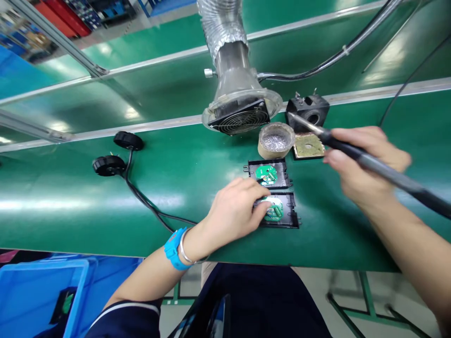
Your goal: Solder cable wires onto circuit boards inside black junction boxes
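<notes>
My right hand (366, 185) grips a soldering iron (398, 176) by its dark handle. Its metal tip points up and left, in front of a black iron holder (308, 112). My left hand (235, 206) rests over the left side of two black plastic housings, thumb and fingers pinched at the edge of the nearer green circuit board (275, 211). What lies in that pinch is hidden. This board sits in the near housing (291, 211); behind it, a second circuit board (267, 174) lies in the far housing (282, 171).
A round tub (275, 148) of silvery bits and a square cleaning sponge (308, 145) stand behind the housings. Above hangs a fume extractor (241, 110) with a fan. Black plugs (109, 165) with cables lie at left. A blue bin (28, 291) is below the table edge.
</notes>
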The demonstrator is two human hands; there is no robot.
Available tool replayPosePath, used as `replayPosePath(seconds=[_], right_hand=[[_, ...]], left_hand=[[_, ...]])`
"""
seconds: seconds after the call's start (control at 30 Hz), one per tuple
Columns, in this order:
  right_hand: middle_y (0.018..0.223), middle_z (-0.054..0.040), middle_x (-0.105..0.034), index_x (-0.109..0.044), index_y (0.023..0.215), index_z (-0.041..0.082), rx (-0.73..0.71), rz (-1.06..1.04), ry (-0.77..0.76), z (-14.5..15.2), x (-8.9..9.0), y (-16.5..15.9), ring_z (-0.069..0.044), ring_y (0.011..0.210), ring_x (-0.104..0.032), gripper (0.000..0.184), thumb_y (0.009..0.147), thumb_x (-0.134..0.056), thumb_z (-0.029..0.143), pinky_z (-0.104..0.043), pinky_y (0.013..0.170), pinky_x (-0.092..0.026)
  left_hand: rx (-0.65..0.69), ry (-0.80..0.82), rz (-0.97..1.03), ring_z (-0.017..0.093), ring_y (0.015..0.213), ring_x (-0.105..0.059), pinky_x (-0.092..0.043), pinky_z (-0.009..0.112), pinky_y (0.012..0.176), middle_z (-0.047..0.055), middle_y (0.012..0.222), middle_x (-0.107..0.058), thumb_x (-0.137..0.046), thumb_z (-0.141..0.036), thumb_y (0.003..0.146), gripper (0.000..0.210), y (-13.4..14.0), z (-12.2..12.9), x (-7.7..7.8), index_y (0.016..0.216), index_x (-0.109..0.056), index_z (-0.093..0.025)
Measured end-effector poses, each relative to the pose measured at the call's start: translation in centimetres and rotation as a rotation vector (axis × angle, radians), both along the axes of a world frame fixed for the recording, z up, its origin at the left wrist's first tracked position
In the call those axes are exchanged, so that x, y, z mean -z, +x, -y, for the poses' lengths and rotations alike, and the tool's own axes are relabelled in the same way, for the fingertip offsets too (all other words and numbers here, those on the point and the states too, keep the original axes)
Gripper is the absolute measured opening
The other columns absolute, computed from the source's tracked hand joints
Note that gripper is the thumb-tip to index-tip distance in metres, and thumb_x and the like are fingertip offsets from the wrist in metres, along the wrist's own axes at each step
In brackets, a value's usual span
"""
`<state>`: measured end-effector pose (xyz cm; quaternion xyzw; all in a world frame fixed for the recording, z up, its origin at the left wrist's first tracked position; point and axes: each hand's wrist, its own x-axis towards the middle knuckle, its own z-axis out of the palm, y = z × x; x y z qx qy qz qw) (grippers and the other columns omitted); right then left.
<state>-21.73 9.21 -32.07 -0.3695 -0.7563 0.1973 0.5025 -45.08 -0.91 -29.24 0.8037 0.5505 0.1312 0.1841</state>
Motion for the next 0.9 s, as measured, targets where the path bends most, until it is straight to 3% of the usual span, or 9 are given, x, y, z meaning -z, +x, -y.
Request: replayPosePath(seconds=[0.13, 0.23, 0.37, 0.5, 0.7, 0.8, 0.9], right_hand=[[0.099, -0.0037, -0.071, -0.070, 0.105, 0.025, 0.013, 0.051, 0.054, -1.3, 1.1, -1.0, -0.016, 0.087, -0.065, 0.025, 0.080, -0.067, 0.024, -0.033, 0.081, -0.051], [0.088, -0.0029, -0.071, -0.073, 0.096, 0.025, 0.157, -0.104, 0.117, -1.6, 1.7, 0.9, -0.018, 0.076, -0.064, 0.021, 0.076, -0.070, 0.031, -0.034, 0.070, -0.050], [0.071, -0.0041, -0.067, -0.073, 0.082, 0.021, 0.358, -0.212, 0.082, -2.4, 2.5, 3.6, -0.018, 0.058, -0.059, 0.021, 0.070, -0.072, 0.037, -0.032, 0.057, -0.046], [0.078, -0.0028, -0.068, -0.070, 0.086, 0.018, 0.389, -0.131, 0.046, -3.5, 2.7, 2.6, -0.017, 0.068, -0.062, 0.021, 0.071, -0.066, 0.032, -0.032, 0.066, -0.050], [0.091, -0.0068, -0.068, -0.067, 0.092, 0.018, 0.385, 0.064, -0.014, -5.5, 2.7, -1.9, -0.019, 0.083, -0.062, 0.023, 0.077, -0.062, 0.036, -0.036, 0.080, -0.050], [0.097, -0.0059, -0.066, -0.065, 0.096, 0.016, 0.369, 0.190, -0.033, -7.0, 2.9, -2.8, -0.017, 0.092, -0.060, 0.028, 0.083, -0.062, 0.041, -0.038, 0.089, -0.047], [0.101, -0.0051, -0.062, -0.062, 0.102, 0.016, 0.361, 0.284, -0.084, -7.6, 2.9, -2.9, -0.016, 0.096, -0.057, 0.033, 0.087, -0.058, 0.045, -0.039, 0.091, -0.045]], left_hand=[[0.004, 0.065, -0.033, 0.023, 0.100, -0.050, -0.044, 0.037, 0.093, 0.008, 0.107, -0.059, -0.061, -0.034, 0.086, 0.038, -0.5, -1.3, 0.2, 0.119, -0.060, -0.015], [0.030, 0.072, -0.100, 0.026, 0.104, -0.047, -0.046, 0.039, 0.092, 0.011, 0.116, -0.052, -0.068, -0.036, 0.078, 0.049, -0.5, -2.2, 0.8, 0.121, -0.060, -0.014], [0.073, 0.069, -0.153, 0.024, 0.100, -0.049, -0.046, 0.038, 0.089, 0.009, 0.112, -0.055, -0.061, -0.029, 0.083, 0.026, -0.4, -2.5, 1.4, 0.104, -0.067, -0.015], [0.085, 0.080, -0.188, 0.021, 0.089, -0.051, -0.047, 0.035, 0.082, 0.007, 0.095, -0.059, -0.053, -0.025, 0.088, 0.019, -0.8, -1.9, 1.6, 0.094, -0.070, -0.018], [0.019, 0.035, -0.273, 0.023, 0.089, -0.055, -0.047, 0.038, 0.082, 0.008, 0.095, -0.062, -0.053, -0.024, 0.086, 0.019, -3.1, -0.2, 1.1, 0.089, -0.071, -0.020], [-0.008, 0.059, -0.231, 0.022, 0.092, -0.058, -0.048, 0.038, 0.085, 0.007, 0.098, -0.064, -0.050, -0.026, 0.087, 0.023, -5.5, -0.1, 1.8, 0.092, -0.072, -0.021], [0.025, 0.121, -0.171, 0.023, 0.092, -0.061, -0.050, 0.037, 0.086, 0.006, 0.100, -0.066, -0.048, -0.037, 0.086, 0.029, -8.1, -1.5, 3.1, 0.091, -0.073, -0.023]])
